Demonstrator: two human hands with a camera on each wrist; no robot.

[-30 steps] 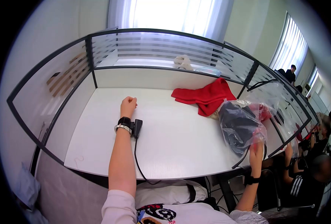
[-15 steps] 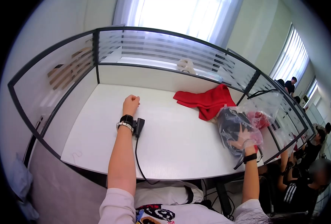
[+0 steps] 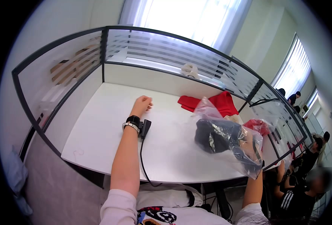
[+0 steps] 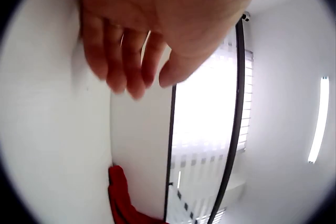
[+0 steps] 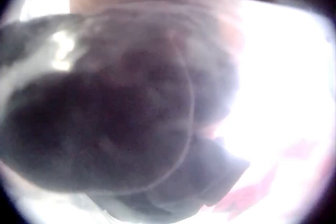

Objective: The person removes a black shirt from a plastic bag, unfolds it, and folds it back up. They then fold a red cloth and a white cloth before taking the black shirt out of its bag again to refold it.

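My right hand [image 3: 250,147] grips a clear plastic bag [image 3: 226,140] with a dark garment [image 3: 214,139] inside and holds it lifted above the right part of the white desk [image 3: 98,131]. Seen through the plastic, the hand is partly hidden. In the right wrist view the dark garment in the bag [image 5: 121,129] fills the frame, blurred. My left hand [image 3: 142,104] rests on the desk near its middle, fingers loosely curled and holding nothing [image 4: 131,50]. A red cloth [image 3: 218,103] lies behind the bag at the back right.
Glass partitions with dark frames [image 3: 181,37] fence the desk on three sides. A second bag holding something red [image 3: 259,125] sits at the right edge. A pale bundle [image 3: 189,69] rests beyond the back partition. People sit at the right [image 3: 308,180]. A black cable [image 3: 143,161] hangs off the front edge.
My right hand has lifted the bag with the dark garment off the desk and carried it left, toward the middle. My left hand has loosened from a fist and stayed put.
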